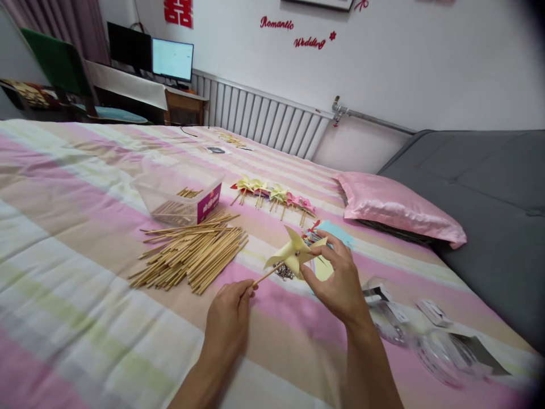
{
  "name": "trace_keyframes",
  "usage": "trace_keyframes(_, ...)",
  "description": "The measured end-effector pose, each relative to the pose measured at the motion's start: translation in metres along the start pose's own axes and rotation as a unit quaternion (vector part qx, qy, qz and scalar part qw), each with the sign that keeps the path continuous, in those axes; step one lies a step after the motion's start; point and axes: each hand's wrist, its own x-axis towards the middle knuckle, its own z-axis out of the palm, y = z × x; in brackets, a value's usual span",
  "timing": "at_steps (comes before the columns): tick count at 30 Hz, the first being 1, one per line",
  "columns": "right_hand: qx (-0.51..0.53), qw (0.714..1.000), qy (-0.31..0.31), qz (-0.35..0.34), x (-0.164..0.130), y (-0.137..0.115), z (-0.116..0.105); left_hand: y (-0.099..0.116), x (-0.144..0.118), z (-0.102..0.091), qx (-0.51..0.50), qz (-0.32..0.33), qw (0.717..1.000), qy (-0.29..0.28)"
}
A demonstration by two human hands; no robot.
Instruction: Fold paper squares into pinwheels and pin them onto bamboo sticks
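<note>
A pale yellow paper pinwheel [293, 254] on a thin wooden stick [268, 274] is held above the bed, tilted, with a small metal fastener at its centre. My left hand [229, 311] is closed round the lower end of the stick. With thumb and fingers, my right hand [340, 279] grips a blade of the pinwheel at its right side. Behind and below the pinwheel lies a small pile of shiny metal fasteners [284, 271], partly hidden. Pale yellow and light blue paper [339, 232] lies behind my right hand.
Many loose wooden sticks [191, 255] lie left of my hands, before a clear plastic tub [147, 196] holding more sticks. Several yellow and pink pinwheels [279, 194] lie in a row farther back. Clear plastic packaging [443, 352] sits at right. A pink pillow [395, 204] rests against the grey headboard [481, 176].
</note>
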Motion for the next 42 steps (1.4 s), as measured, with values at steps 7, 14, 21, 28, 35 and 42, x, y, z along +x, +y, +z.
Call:
trace_keyframes(7,0.067,0.996,-0.042,0.040,0.000,0.000,-0.005,0.000,0.000,-0.001,-0.002,0.016,1.000,-0.004)
trace_keyframes(14,0.104,0.991,-0.063,0.058,0.000,0.001,-0.005,0.000,0.000,0.000,-0.017,0.006,1.000,-0.009)
trace_keyframes(21,0.204,0.969,0.066,0.120,-0.001,-0.001,-0.002,-0.001,-0.001,0.001,-0.067,-0.068,0.993,-0.069)
trace_keyframes(28,0.237,0.950,0.098,0.178,-0.002,0.000,0.007,-0.002,-0.001,0.000,-0.080,-0.070,0.991,-0.087)
trace_keyframes(35,0.205,0.956,0.047,0.203,-0.002,-0.004,0.006,-0.002,-0.001,0.000,-0.093,-0.081,0.989,-0.085)
trace_keyframes(42,0.188,0.964,0.018,0.187,-0.002,-0.010,0.007,-0.001,-0.003,0.000,-0.119,-0.104,0.984,-0.085)
